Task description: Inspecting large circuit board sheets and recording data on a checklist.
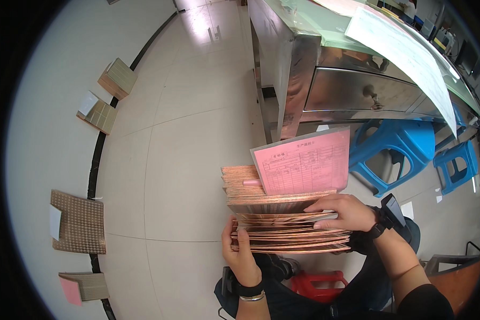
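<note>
A stack of thin copper-edged panels (290, 236) stands on edge in front of me, its near part fanned slightly apart. My left hand (244, 262) closes around the left end of the near panels, thumb toward me. At their right end, my right hand (348, 212) grips the upper edges of a few panels, with fingers and thumb on either side. Just beyond the hands is a tighter bundle of similar panels (282, 202). A pink printed form (306, 165) in a clear sleeve sticks up from that bundle. What supports the stack is hidden.
A metal desk (357, 88) with papers (405, 50) overhanging its edge stands ahead right. Blue stools (400, 144) sit below it, and a red stool (317, 285) is near my legs. Panel stacks (80, 221) lean along the left wall. A wooden chair (458, 277) is at lower right.
</note>
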Action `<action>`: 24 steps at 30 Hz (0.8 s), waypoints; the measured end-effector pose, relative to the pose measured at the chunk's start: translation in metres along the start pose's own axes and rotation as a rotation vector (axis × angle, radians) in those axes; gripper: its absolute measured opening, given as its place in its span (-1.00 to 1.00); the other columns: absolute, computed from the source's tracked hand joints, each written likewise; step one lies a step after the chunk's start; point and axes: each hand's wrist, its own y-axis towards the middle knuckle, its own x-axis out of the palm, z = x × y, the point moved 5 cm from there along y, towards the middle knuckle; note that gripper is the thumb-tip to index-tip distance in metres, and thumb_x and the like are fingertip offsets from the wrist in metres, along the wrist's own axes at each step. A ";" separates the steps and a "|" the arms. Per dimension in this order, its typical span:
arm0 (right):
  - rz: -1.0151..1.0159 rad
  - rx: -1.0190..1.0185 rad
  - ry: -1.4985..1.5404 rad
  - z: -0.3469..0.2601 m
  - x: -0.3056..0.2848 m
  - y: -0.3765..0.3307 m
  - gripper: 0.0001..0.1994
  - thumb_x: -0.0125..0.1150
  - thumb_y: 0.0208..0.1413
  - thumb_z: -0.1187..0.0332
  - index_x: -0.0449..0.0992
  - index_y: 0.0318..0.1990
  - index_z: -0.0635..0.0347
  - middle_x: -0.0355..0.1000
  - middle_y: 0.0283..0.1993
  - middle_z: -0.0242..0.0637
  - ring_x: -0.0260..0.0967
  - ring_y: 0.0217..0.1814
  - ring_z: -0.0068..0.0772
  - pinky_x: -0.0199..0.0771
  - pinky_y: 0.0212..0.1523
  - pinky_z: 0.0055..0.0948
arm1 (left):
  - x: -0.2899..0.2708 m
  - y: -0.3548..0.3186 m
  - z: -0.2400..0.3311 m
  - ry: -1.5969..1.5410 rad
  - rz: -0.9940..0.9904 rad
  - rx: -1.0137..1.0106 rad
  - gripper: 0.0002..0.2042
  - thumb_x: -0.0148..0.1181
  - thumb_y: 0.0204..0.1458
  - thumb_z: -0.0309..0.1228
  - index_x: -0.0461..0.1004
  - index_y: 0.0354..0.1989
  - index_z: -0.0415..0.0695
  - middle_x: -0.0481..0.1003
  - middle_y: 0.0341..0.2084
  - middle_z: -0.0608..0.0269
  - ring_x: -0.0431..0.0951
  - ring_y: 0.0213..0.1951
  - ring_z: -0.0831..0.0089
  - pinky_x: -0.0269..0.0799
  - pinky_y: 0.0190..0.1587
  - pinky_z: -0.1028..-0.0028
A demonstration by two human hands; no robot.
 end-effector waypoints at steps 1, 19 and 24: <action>0.006 0.001 -0.017 -0.001 0.000 0.000 -0.61 0.20 -0.01 0.06 0.50 -0.08 0.06 0.48 -0.15 -0.23 0.43 -0.13 -0.14 0.44 -0.14 -0.32 | 0.000 0.000 0.000 0.002 0.002 0.003 -0.64 -0.01 0.16 -0.40 0.28 0.09 -0.34 0.35 0.01 0.06 0.32 0.06 0.33 0.14 0.15 0.40; 0.025 -0.270 -0.214 -0.022 -0.001 -0.001 -0.72 0.17 0.00 0.06 0.58 -0.22 -0.03 0.36 0.03 -0.21 0.36 0.00 -0.17 0.40 -0.04 -0.30 | -0.006 -0.003 -0.005 0.023 0.030 -0.006 -0.74 0.03 0.15 -0.38 0.33 -0.06 -0.27 0.38 -0.14 0.20 0.34 -0.13 0.47 0.24 -0.01 0.48; 0.012 -0.239 -0.225 -0.023 0.000 -0.001 -0.72 0.15 0.01 0.04 0.59 -0.23 -0.04 0.36 0.04 -0.24 0.35 0.02 -0.18 0.40 -0.03 -0.30 | -0.003 -0.003 -0.001 0.000 0.018 0.011 -0.71 0.03 0.15 -0.37 0.34 -0.03 -0.29 0.38 -0.08 0.15 0.34 -0.06 0.43 0.22 0.04 0.46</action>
